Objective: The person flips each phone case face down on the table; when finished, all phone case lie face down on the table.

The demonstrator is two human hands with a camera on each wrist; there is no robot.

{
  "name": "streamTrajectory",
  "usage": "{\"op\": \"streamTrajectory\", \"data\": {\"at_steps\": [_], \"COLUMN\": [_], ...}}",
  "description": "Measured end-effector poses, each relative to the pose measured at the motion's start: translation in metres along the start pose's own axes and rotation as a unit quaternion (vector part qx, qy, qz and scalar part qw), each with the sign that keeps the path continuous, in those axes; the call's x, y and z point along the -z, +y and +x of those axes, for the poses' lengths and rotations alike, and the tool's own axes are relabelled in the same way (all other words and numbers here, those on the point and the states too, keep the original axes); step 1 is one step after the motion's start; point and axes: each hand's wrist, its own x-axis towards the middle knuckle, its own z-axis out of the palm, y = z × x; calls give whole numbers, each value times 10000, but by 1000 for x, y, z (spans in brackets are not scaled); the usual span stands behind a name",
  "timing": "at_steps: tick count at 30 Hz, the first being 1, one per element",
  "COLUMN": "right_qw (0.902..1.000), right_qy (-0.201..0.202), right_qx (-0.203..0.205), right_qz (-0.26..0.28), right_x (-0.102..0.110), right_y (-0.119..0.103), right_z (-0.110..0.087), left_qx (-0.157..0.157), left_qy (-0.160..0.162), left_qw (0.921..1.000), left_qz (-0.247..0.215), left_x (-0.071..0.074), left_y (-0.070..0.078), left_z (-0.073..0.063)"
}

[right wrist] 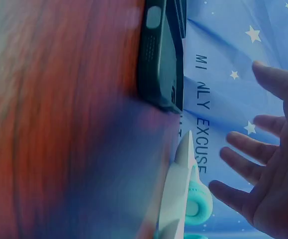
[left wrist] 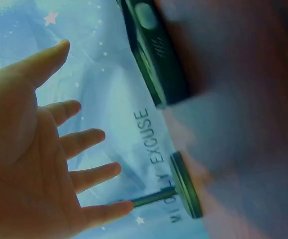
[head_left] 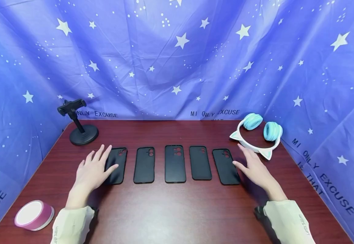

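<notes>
Several black phone cases lie in a row across the table, camera cutouts toward the far side. My left hand (head_left: 91, 172) is spread over the edge of the leftmost phone case (head_left: 118, 169). In the left wrist view its fingers are apart and grip nothing, with that case beyond the thumb. My right hand (head_left: 255, 170) hovers beside the rightmost phone case (head_left: 225, 167), thumb near its edge, fingers extended. The right wrist view shows this hand (right wrist: 270, 164) apart from the case. Between them lie a left-middle case (head_left: 144, 167), a central case (head_left: 175, 167) and a right-middle case (head_left: 200, 166).
A black phone stand (head_left: 83, 135) is at the back left. White cat-ear headphones (head_left: 250, 145) with teal cushions lie at the back right, close to my right fingertips. A pink and white round object (head_left: 32, 215) sits front left. Starry blue cloth (head_left: 152, 67) surrounds the dark red table (head_left: 164, 210).
</notes>
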Motion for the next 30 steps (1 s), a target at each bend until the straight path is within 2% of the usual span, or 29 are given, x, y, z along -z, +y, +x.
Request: {"op": "streamTrajectory", "data": {"at_steps": [6, 10, 14, 17, 21, 27, 30], "right_qw": [9995, 9990, 9972, 9925, 9848, 9802, 9788], "right_qy": [-93, -78, -337, -637, -862, -1009, -1035], "right_qx": [-293, -379, -543, -734, -859, -891, -916], "right_qz": [121, 225, 400, 740, 1240, 1455, 1511], "right_x": [-1, -4, -8, -12, -15, -14, -15], "right_y": [1, 4, 9, 12, 16, 25, 28], "right_z": [4, 9, 12, 14, 17, 22, 24], "left_qx": [-466, -647, -892, -1171, -1518, -1926, -2035], "left_qy": [25, -69, -92, -253, -594, -913, -1248], "left_qw": [9985, 9960, 9897, 9760, 9492, 9170, 8998], "left_qz": [-271, -615, -1119, -1818, -2690, -3373, -3651], "left_x": [0, 1, -1, -4, -8, -21, -30], "left_y": [28, 55, 87, 111, 141, 189, 211], "left_z": [14, 24, 33, 39, 48, 58, 63]}}
